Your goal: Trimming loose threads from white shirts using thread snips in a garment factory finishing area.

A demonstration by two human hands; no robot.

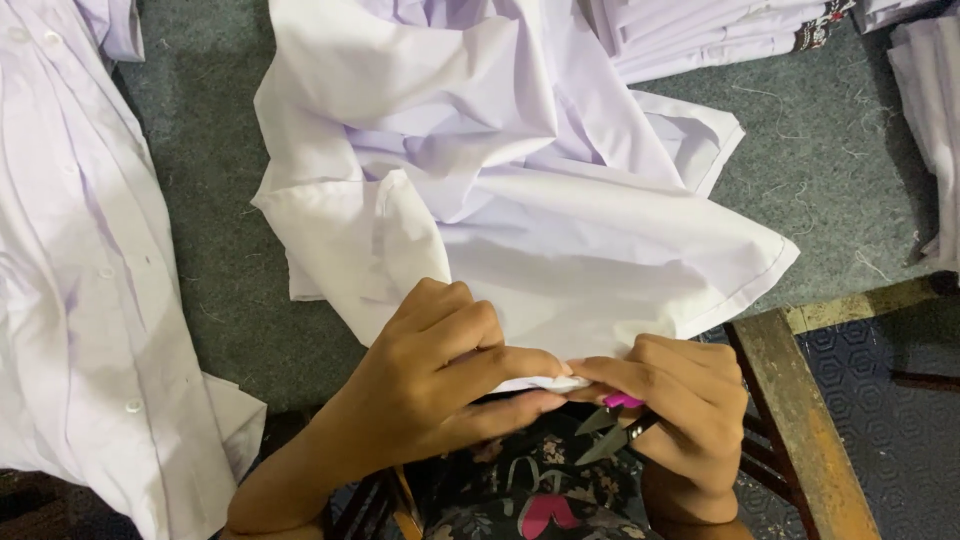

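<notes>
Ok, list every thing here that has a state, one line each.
White shirt: crumpled on the table, its edge pinched by both hands.
Left hand: closed on the shirt's edge.
Right hand: grips the snips, fingertips on the edge.
Thread snips: blades open.
Buttoned shirt: spread flat at left.
Folded shirts: stacked at top.

Soft, even overhead light, mild shadows in cloth folds (corners dimmer).

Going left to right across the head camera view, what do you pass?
Buttoned white shirt → left hand pinching the white garment → right hand with pink-handled thread snips → wooden table edge → folded white pile.
</notes>
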